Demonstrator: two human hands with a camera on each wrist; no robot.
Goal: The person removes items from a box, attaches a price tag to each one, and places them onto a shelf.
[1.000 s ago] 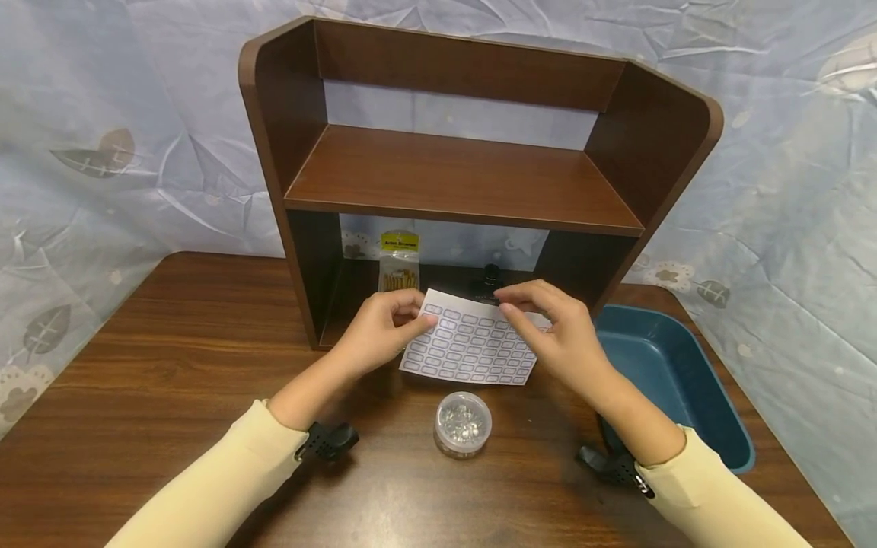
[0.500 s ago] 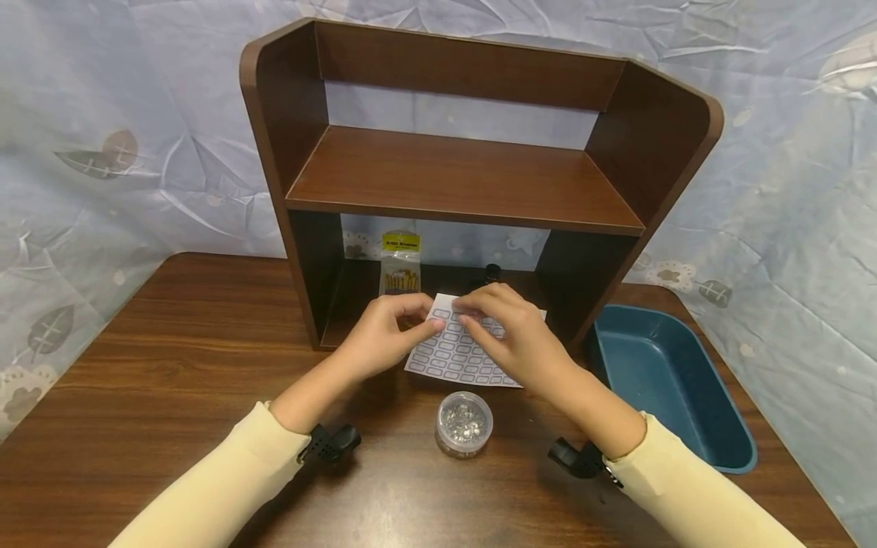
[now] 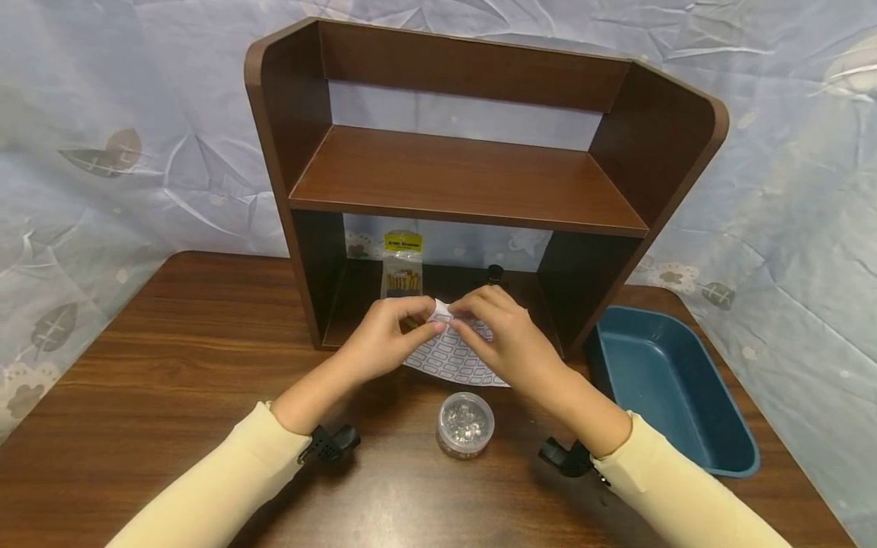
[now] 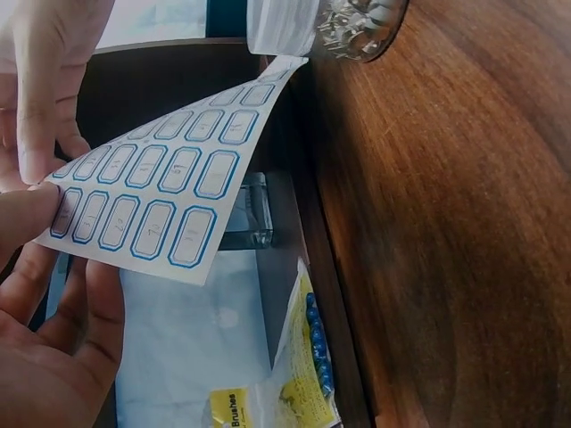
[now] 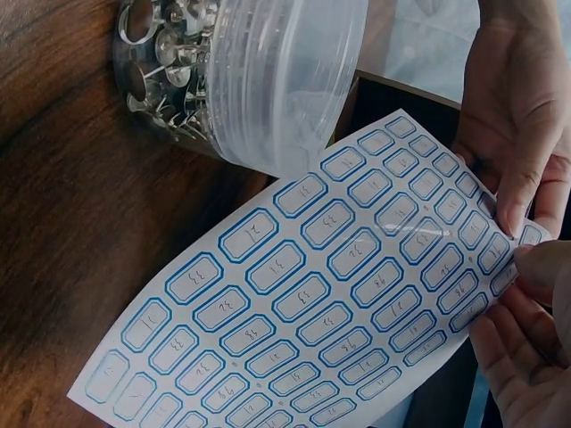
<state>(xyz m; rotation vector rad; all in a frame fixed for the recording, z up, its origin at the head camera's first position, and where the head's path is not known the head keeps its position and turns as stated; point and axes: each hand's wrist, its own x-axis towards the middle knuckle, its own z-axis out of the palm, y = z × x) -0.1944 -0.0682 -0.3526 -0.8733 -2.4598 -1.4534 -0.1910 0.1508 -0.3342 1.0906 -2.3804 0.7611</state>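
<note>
A white sheet of sticker labels [image 3: 448, 358], with blue-bordered boxes and small marks in them, is held up in front of the shelf. My left hand [image 3: 380, 339] pinches its upper left corner between thumb and fingers. Close beside it, my right hand [image 3: 503, 335] pinches the same top edge, the two sets of fingertips almost meeting. The sheet [image 5: 303, 294] bows and hangs down from them in the right wrist view. Nearer me on the table stands a clear round jar [image 3: 464, 426] of shiny metal pieces, its lid [image 5: 294, 80] on.
Behind the hands rises a two-tier brown shelf [image 3: 466, 179]. A pack of artist brushes [image 3: 403, 266] and a black-capped bottle [image 3: 495, 274] stand in its lower tier. To the right lies a blue tray [image 3: 674, 388] on the wooden table [image 3: 192, 365].
My right hand has moved left along the sheet's top edge to the corner by my left hand. The sheet's corner now bends between the fingers. The jar stays put.
</note>
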